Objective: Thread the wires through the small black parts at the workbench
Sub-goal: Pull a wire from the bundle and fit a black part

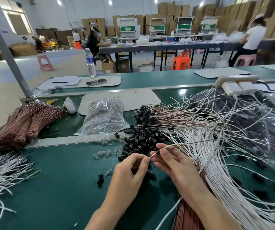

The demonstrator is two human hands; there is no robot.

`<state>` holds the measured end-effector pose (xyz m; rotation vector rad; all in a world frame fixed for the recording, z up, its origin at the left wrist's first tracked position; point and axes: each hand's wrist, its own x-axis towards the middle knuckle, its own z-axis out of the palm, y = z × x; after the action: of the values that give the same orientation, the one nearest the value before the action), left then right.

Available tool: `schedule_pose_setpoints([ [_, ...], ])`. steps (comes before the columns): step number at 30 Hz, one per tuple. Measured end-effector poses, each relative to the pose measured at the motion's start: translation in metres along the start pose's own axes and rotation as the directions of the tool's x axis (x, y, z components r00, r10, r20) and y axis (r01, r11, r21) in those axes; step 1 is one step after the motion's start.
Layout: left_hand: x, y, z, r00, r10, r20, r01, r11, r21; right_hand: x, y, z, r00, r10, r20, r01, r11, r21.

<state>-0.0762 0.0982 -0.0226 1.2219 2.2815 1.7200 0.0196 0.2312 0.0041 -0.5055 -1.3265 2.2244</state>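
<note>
View down over my two bare hands at a green workbench (58,188). My left hand (131,165) pinches the tip of a thin wire (180,146) between thumb and fingertip. My right hand (171,161), just beside it, pinches a small black part (158,153) that sits on that same wire close to its tip. The wire trails away to the far right over a wide fan of white wires (224,171). This piece looks to be mid-threading: the part is on the wire, but I cannot tell whether it is seated in its final place. Just beyond my fingers lies a heap of loose black parts (141,141) with no wires in them, and a stray black part (99,178) lies just left of my left hand. Farther back, a cluster of threaded pieces (144,114) rests with brownish wires running out to the right; I judge these to be finished work. On the far left lie banded bundles of brown wires (22,123), and at the near left a tangle of white wire (0,176). A clear plastic bag (103,115) and small clear bulbs (103,153) lie left of the heap. By my judgement a modest share is done and much remains, since the loose heap and the wire stock are both large.
</note>
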Motion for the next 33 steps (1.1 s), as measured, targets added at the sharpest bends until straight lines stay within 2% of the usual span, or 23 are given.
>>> schedule_pose_setpoints([
  [4,0.0006,0.0011,0.0010,1.000,0.006,0.011,-0.006,1.000,0.001,-0.0029,0.0044,0.0042,0.998,-0.007,0.056,0.017,0.985,-0.170],
  [14,0.0004,0.0009,0.0013,0.999,-0.018,-0.035,0.018,1.000,-0.015,-0.0057,0.0018,0.0053,0.998,-0.061,0.019,0.064,0.968,-0.243],
  [20,-0.0011,0.0007,0.0023,1.000,0.005,-0.002,-0.005,1.000,0.002,-0.0064,0.0008,0.0050,0.996,-0.087,-0.008,0.081,0.957,-0.279],
  [27,-0.0006,-0.0005,0.0020,0.999,0.030,-0.035,-0.029,0.998,0.051,-0.0060,0.0027,0.0058,0.986,-0.168,0.011,0.158,0.902,-0.402],
  [33,0.0006,-0.0006,-0.0013,0.997,0.003,-0.078,0.004,0.996,0.089,-0.0036,0.0039,0.0012,0.987,-0.158,0.000,0.147,0.918,-0.369],
])
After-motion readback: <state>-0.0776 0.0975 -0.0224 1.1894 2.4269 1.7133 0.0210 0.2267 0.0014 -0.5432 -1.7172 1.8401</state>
